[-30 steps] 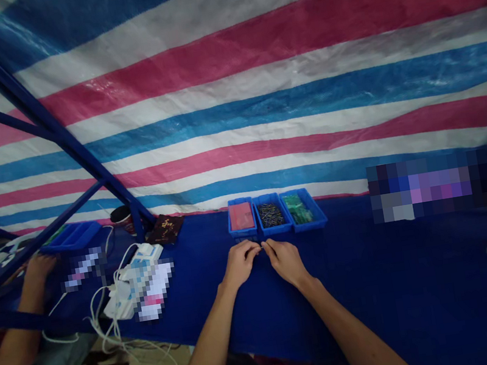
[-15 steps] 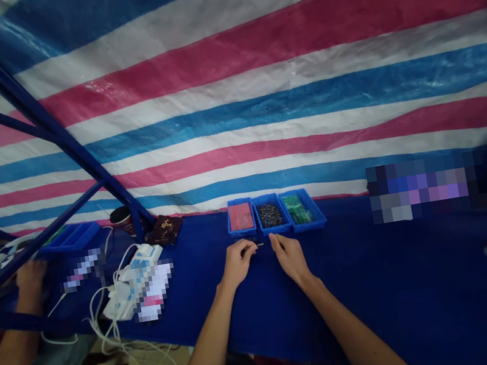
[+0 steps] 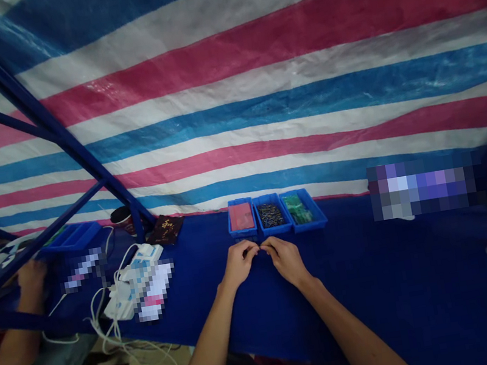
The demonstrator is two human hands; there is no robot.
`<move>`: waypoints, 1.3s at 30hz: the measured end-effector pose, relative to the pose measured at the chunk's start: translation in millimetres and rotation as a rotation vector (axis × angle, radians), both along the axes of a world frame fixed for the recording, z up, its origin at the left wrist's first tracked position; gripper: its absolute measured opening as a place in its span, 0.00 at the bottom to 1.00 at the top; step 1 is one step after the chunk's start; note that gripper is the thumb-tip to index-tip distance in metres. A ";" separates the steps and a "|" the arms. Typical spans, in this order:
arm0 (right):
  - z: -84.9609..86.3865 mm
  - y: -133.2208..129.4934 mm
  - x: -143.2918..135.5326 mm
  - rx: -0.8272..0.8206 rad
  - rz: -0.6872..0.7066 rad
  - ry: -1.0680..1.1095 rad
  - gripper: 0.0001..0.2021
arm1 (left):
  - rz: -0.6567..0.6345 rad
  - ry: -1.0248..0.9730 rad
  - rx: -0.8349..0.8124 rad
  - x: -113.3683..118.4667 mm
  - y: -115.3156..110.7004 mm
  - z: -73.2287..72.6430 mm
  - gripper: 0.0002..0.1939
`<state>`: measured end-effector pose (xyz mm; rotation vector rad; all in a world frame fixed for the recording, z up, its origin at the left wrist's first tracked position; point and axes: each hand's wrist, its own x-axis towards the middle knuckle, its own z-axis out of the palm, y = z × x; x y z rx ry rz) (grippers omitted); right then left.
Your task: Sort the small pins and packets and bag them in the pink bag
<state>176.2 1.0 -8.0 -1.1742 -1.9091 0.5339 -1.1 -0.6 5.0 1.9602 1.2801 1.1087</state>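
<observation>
My left hand (image 3: 240, 262) is closed in a pinch above the blue table, its fingertips meeting those of my right hand (image 3: 285, 256), also pinched. Whatever lies between the fingertips is too small and hidden to name. Just beyond my hands stand three blue bins side by side: one with pink pieces (image 3: 241, 216), one with many small metal screw-like pieces (image 3: 270, 215), and one with green pieces (image 3: 298, 209).
A white power strip (image 3: 140, 271) with tangled cables lies left, near a dark packet (image 3: 165, 229) and a cup (image 3: 121, 219). Another person's hand (image 3: 31, 275) is at far left, beyond a blue metal frame (image 3: 55, 135). Pixelated objects lie left and right.
My right hand has moved left and its fingertips now meet my left hand's. The thin small piece that stuck out of my left fingers is now hidden.
</observation>
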 end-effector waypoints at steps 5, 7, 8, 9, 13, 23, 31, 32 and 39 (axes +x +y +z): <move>-1.0 -0.6 -0.6 0.000 -0.043 -0.056 0.14 | -0.018 0.004 0.000 0.7 -0.9 1.9 0.13; -1.0 -0.7 -1.2 0.002 -0.053 -0.078 0.16 | -0.021 0.012 -0.001 1.0 -1.2 2.3 0.13; -0.8 -0.7 -1.5 0.003 -0.057 -0.094 0.17 | -0.022 0.016 0.000 1.1 -1.4 2.4 0.14; -0.5 -0.8 -1.7 0.005 -0.061 -0.112 0.18 | -0.021 0.019 0.003 1.1 -1.4 2.4 0.14; -0.6 -0.4 -2.2 0.023 -0.095 -0.178 0.21 | -0.018 0.027 0.012 1.0 -0.9 1.7 0.14; -6.1 -1.2 -4.5 0.133 -0.221 -0.069 0.26 | -0.034 0.031 0.010 2.6 -2.1 -0.8 0.12; 23.2 7.0 14.0 0.278 -0.482 0.111 0.24 | 0.118 -0.106 -0.028 -3.1 1.8 -0.1 0.14; 29.5 12.4 16.3 0.275 -0.499 0.081 0.23 | 0.120 -0.106 -0.033 -3.2 2.2 -0.3 0.14; 59.3 75.9 60.9 0.137 -0.470 -0.198 0.17 | 0.106 -0.073 -0.053 -2.7 2.5 -2.5 0.16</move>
